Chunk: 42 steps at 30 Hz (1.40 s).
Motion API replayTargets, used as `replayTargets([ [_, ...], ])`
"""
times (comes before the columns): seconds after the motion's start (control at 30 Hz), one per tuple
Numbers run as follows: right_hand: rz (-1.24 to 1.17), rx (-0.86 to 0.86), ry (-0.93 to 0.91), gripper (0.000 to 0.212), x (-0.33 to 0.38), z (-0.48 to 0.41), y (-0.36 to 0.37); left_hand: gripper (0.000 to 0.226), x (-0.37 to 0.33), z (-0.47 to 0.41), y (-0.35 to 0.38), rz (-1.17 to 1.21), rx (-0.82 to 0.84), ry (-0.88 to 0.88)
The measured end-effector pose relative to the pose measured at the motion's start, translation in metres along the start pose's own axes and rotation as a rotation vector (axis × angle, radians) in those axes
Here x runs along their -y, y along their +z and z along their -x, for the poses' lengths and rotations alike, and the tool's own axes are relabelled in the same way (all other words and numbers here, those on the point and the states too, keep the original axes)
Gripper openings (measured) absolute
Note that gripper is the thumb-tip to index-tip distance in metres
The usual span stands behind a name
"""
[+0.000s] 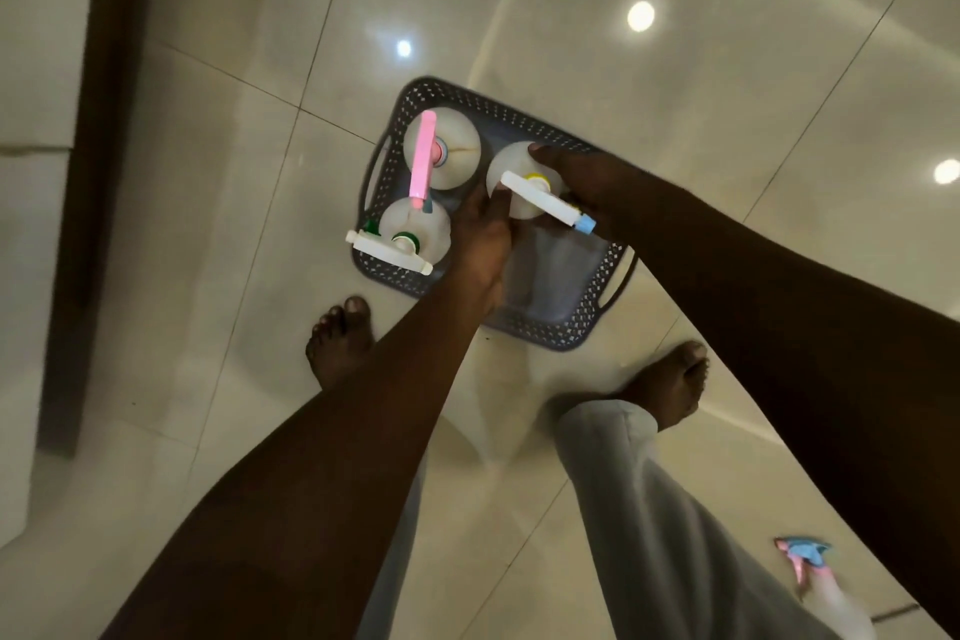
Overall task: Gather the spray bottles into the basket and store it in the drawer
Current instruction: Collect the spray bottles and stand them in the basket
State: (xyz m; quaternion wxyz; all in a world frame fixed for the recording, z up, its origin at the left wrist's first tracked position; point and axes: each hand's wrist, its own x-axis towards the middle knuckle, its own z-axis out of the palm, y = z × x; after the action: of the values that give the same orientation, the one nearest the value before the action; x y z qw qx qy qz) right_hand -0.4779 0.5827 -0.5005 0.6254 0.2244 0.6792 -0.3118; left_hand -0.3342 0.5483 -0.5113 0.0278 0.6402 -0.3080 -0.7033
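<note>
A grey perforated basket [587, 314] sits on the tiled floor in front of my feet. Inside it stand a pale bottle with a pink sprayer [457, 156] at the far left and a bottle with a white sprayer and green collar [415, 229] at the near left. A third bottle with a white sprayer and blue nozzle [514, 166] is at the far right, over the basket. My right hand [587, 182] grips it from the right. My left hand [483, 244] touches its left side with fingers curled. The near right of the basket is bare.
Another spray bottle with a pink and blue head [815, 572] lies on the floor at the lower right, behind my right arm. My bare feet [340, 343] stand just short of the basket. A dark wooden edge [88, 172] runs down the left side.
</note>
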Motion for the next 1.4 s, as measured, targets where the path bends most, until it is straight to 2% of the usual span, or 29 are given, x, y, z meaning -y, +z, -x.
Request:
replayTargets([
  [0.27,0.024,0.046,0.029,0.058,-0.002,-0.004,-0.001,0.038,-0.002,-0.002,0.005,0.143,0.018,-0.039],
  [0.33,0.058,0.022,0.025,0.049,-0.007,0.007,-0.003,0.035,-0.002,0.01,0.006,0.218,0.023,-0.099],
  [0.47,0.013,-0.094,-0.002,0.033,-0.03,0.052,-0.02,0.039,0.002,0.059,0.009,0.159,0.017,-0.27],
  [0.57,-0.108,-0.157,-0.062,0.02,-0.059,0.107,-0.041,0.033,0.0,0.115,0.004,-0.098,0.077,-0.332],
  [0.67,-0.171,-0.289,-0.164,0.017,-0.094,0.176,-0.053,0.036,-0.013,0.178,-0.009,-0.433,0.232,-0.221],
  [0.77,-0.172,-0.443,-0.28,0.015,-0.127,0.242,-0.054,0.044,-0.032,0.232,-0.02,-0.64,0.365,-0.083],
  [0.93,-0.072,-0.613,-0.343,0.031,-0.193,0.317,-0.055,0.041,-0.04,0.293,-0.012,-0.84,0.436,0.042],
  [1.1,-0.099,-0.728,-0.329,0.035,-0.286,0.351,-0.073,0.041,0.012,0.344,0.025,-0.95,0.527,0.123],
  [1.4,-0.325,-0.945,-0.242,0.044,-0.493,0.357,-0.155,0.042,0.188,0.416,0.069,-1.202,0.64,0.078],
])
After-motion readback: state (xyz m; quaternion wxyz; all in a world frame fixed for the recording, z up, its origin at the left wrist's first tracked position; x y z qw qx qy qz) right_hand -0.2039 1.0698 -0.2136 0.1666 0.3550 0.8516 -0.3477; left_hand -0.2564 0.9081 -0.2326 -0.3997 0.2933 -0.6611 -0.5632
